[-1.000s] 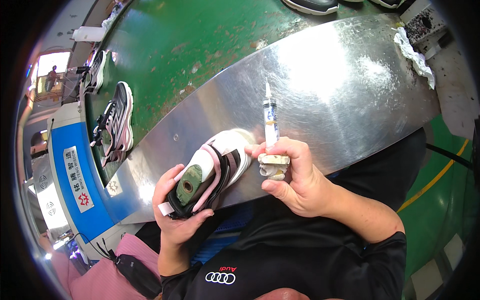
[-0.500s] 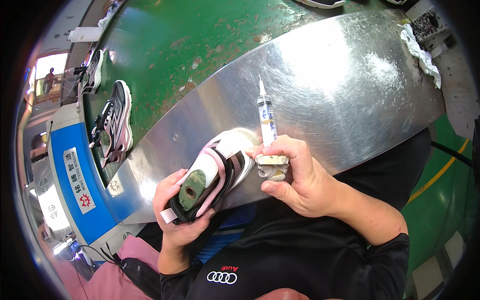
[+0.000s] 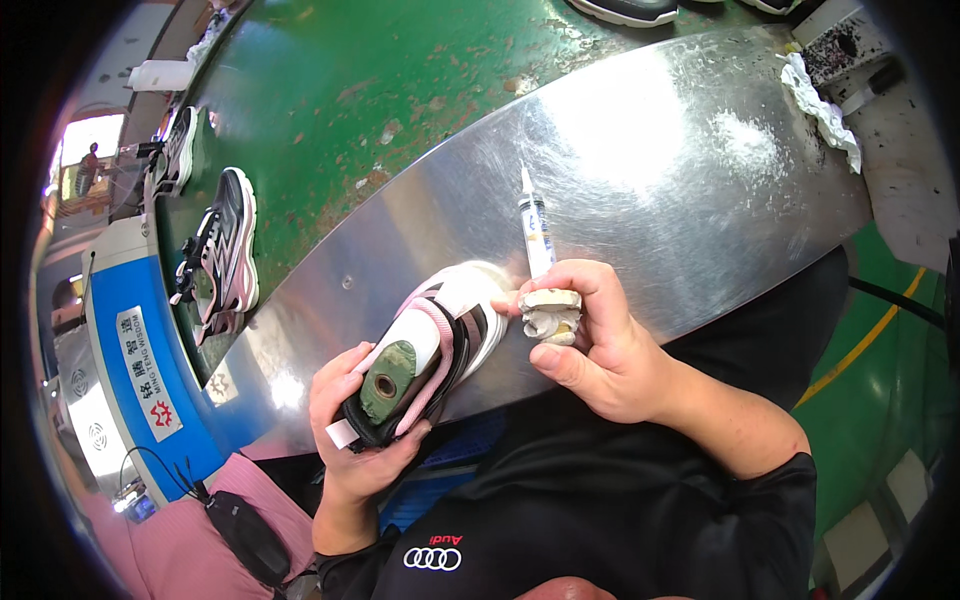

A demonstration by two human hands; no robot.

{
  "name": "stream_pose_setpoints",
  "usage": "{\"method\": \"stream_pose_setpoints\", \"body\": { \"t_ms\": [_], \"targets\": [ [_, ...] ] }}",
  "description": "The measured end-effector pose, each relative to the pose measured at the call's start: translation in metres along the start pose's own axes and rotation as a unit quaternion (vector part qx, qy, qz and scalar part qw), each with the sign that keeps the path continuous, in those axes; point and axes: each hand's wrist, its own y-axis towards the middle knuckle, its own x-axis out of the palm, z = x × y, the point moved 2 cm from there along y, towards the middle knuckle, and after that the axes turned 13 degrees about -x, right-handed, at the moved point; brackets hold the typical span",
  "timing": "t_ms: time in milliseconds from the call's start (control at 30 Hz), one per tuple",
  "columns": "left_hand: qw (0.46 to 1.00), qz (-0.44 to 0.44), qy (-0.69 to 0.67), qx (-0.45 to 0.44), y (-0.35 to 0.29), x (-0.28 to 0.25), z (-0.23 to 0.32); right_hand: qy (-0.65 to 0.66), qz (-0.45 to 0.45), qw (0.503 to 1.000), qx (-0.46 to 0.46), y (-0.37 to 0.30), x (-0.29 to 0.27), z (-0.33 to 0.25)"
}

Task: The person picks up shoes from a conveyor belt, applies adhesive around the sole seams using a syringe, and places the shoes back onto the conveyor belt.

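My left hand [image 3: 365, 430] is closed around the heel of a sneaker [image 3: 462, 287], which I hold above the metal work surface [image 3: 640, 240]. The shoe is white with pink straps and black edging; a green insert [image 3: 388, 385] with a round hole fills its opening. In my right hand [image 3: 610, 360] is a syringe [image 3: 537, 230] with a white, tapered nozzle pointing away from me. Its flange and plunger end are crusted with whitish residue, and my fingers wrap round them. My right index fingertip is at the sneaker's side; whether it touches cannot be told.
Black-and-pink sneakers [image 3: 228, 250] stand on the worn green surface [image 3: 330, 100] at the left, with more shoes [image 3: 625, 10] at the far edge. White powder [image 3: 745, 145] and a crumpled tissue [image 3: 822, 110] lie at the right. A person's pink-clad part [image 3: 190, 530] is close at lower left.
The view has shifted slightly. My right hand has tilted the syringe a little, its thumb closer to the crusted end. My left hand keeps its hold on the sneaker.
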Motion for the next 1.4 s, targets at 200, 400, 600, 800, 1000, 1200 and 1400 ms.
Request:
{"method": "stream_pose_setpoints", "body": {
  "t_ms": [200,400,600,800,1000,1200,1400],
  "targets": [
    [1.000,-0.013,0.006,0.008,0.001,-0.001,0.002,-0.035,-0.077,0.996,0.040,0.002,-0.005,-0.003],
    [1.000,-0.014,-0.007,0.008,0.001,-0.002,0.003,-0.042,-0.088,0.994,0.045,0.008,-0.006,-0.004],
    [0.999,-0.002,-0.033,-0.006,0.001,-0.002,0.001,-0.073,-0.051,0.995,0.035,-0.001,-0.015,-0.010],
    [0.986,0.031,-0.125,-0.106,-0.003,-0.004,0.005,-0.230,-0.018,0.971,-0.058,-0.003,-0.055,-0.039],
    [0.949,0.050,-0.199,-0.239,0.006,-0.013,0.014,-0.363,-0.011,0.930,-0.050,-0.008,-0.095,-0.071],
    [0.947,0.083,-0.116,-0.287,0.012,-0.014,0.024,-0.354,-0.007,0.934,-0.040,-0.015,-0.124,-0.084],
    [0.928,0.120,-0.089,-0.341,0.019,-0.017,0.043,-0.402,-0.088,0.903,-0.125,-0.003,-0.137,-0.090]
  ]
}}
